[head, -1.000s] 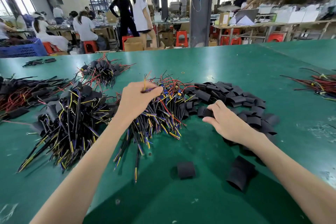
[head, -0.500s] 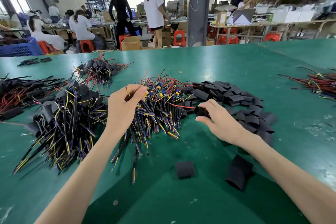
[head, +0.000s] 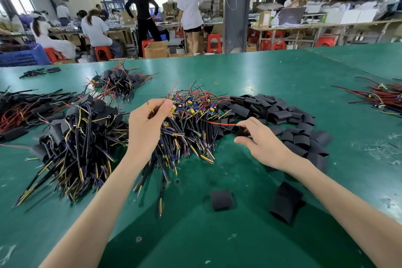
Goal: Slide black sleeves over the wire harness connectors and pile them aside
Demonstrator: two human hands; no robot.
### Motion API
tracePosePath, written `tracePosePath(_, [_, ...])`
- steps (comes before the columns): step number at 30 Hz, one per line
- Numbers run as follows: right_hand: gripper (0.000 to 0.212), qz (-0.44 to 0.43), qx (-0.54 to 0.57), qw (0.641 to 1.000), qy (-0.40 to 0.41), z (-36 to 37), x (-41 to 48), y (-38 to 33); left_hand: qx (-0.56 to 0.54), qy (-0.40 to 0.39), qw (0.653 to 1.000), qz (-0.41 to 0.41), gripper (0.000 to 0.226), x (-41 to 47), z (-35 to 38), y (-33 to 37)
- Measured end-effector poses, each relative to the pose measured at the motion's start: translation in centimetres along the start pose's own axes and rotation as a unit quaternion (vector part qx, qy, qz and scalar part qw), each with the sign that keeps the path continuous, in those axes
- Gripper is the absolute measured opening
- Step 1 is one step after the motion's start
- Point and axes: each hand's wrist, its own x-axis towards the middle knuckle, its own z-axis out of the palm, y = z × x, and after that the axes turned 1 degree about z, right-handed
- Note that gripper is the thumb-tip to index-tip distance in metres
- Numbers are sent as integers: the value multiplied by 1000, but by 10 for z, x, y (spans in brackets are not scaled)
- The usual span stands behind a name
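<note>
black sleeve point(head: 240, 131) pinched in right hand point(head: 263, 144) fingertips, just right of the unsleeved harness pile point(head: 191, 124) at table centre; which way its open end faces is too small to tell. Left hand point(head: 144, 128) closed on the connector end point(head: 174, 108) of one harness at the pile top, yellow wire looped over its fingers. A red wire point(head: 219, 123) runs roughly left-right between the two hands, so the sleeve likely travels leftward along that axis; right hand is nearer the sleeve pile point(head: 289, 122), left nearer the finished pile point(head: 78, 135). Green table point(head: 261, 76), two loose sleeves point(head: 220, 200) near the front edge
</note>
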Motion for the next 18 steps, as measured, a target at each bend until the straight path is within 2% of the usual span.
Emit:
tracePosePath(14, [33, 45, 68, 997, 6, -2, 0, -6, 0, -32, 999, 9, 20, -3, 1, -1])
tracePosePath(18, [34, 15, 58, 998, 17, -5, -1, -10, 5, -40, 999, 16, 20, -5, 3, -1])
